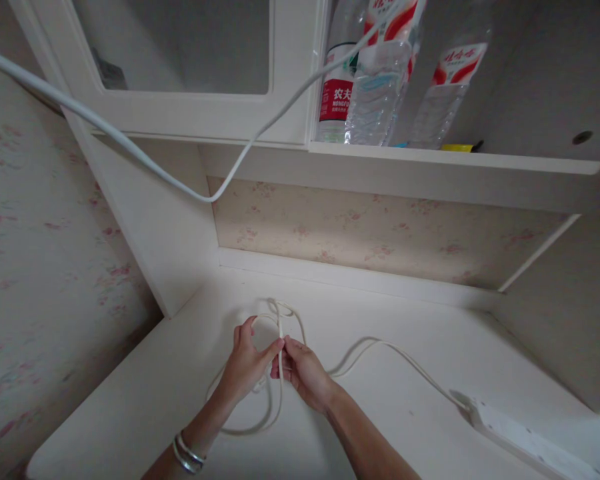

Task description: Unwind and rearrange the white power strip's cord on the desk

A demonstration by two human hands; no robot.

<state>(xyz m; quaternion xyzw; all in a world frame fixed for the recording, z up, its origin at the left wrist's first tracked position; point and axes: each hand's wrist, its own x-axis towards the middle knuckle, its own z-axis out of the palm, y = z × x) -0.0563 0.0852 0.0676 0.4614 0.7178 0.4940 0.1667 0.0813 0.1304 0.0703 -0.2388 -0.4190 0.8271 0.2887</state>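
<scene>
A thin white power cord [280,393] lies in loose loops on the white desktop, with part of it lifted between my hands. My left hand [247,367], with silvery bangles at its wrist, is closed around a bend of the cord, thumb reaching toward the right fingertips. Close beside it, my right hand [305,373] pinches the same cord at an upright stretch. From behind the right hand the cord runs off to a white power strip [525,440] at the lower right. My palms and fingers hide some of the cord.
A thicker white cable [165,177] hangs across the upper left, in front of the cabinet. Plastic bottles [375,87] stand on an open shelf [455,160] above the desk. Side panels [145,200] and a low back ledge [360,280] bound the desktop [145,393].
</scene>
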